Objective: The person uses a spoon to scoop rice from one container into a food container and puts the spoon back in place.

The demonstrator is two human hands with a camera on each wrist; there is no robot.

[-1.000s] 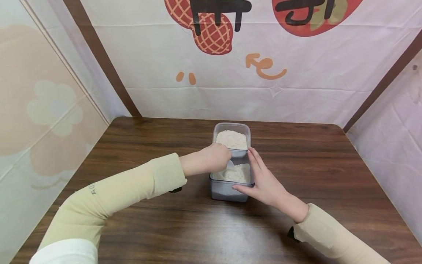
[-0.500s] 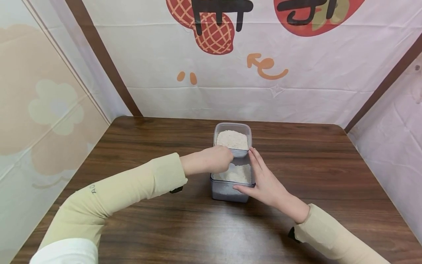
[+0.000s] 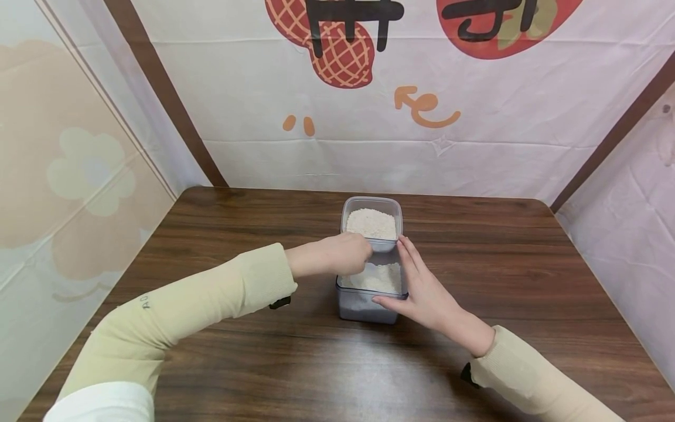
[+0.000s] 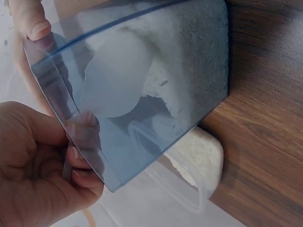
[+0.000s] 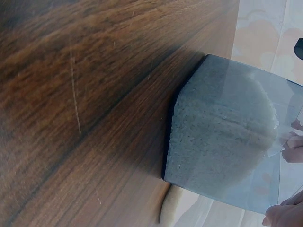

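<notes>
My left hand (image 3: 345,255) pinches the thin handle of a whitish translucent scoop (image 4: 116,75). Its bowl is inside a clear blue-tinted storage box (image 3: 366,310), against the white rice (image 3: 385,278). In the head view the hand hides most of the scoop. My right hand (image 3: 422,287) holds the box by its right side, thumb over the front rim and fingers reaching to the back corner. Through the box wall, the right wrist view shows the heaped rice (image 5: 218,127).
Right behind the box stands a smaller clear container (image 3: 398,214) with a pale mound of rice (image 3: 371,223). Both are on a dark wooden table (image 3: 253,363). Printed cloth (image 3: 327,158) hangs behind the table's far edge.
My left hand has shifted slightly right over the box, and the scoop bowl that showed a second ago is now mostly hidden in the head view. My right hand stays in place.
</notes>
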